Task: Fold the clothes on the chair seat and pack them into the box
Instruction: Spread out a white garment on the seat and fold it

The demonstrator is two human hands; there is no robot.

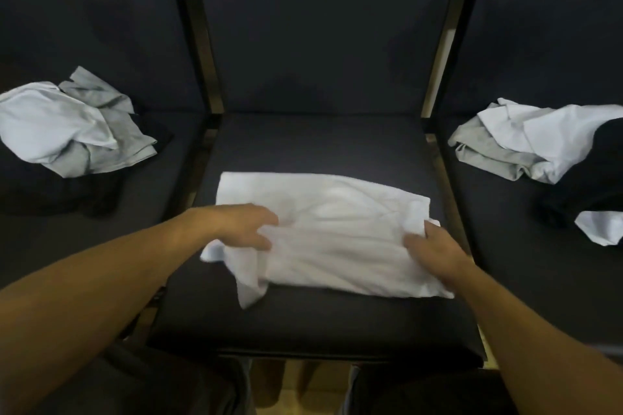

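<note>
White cotton garment (337, 232), partly folded into a rough rectangle, lies flat on the middle dark padded chair seat (303, 320), w/ a loose flap hanging off its 7 o'clock corner.

From my feed: left hand (242, 226) sits on the garment's 9 o'clock edge, fingers curled and bunching a fold of fabric betw thumb and fingertips. Fingers close together, not spread. Left forearm comes in from 8 o'clock, bare, angled up toward centre.

Right hand (435, 253) is at the garment's 3 o'clock edge, thumb lying on top of the cloth, fingers curled round a small bunched corner of fabric at approx 2 o'clock of the hand. Can't tell how far the fingers wrap under, they're hidden by the cloth. Right forearm enters from 5 o'clock, bare, wrist roughly straight.

At 9 o'clock, on the left chair seat, a crumpled pile of white, grey and black clothes (74, 135). At 3 o'clock, on the right chair seat, another heap of white, grey and black clothes (546, 148), well apart from the hands.

Dark chair backs (320, 27) fill the 12 o'clock region.
</note>
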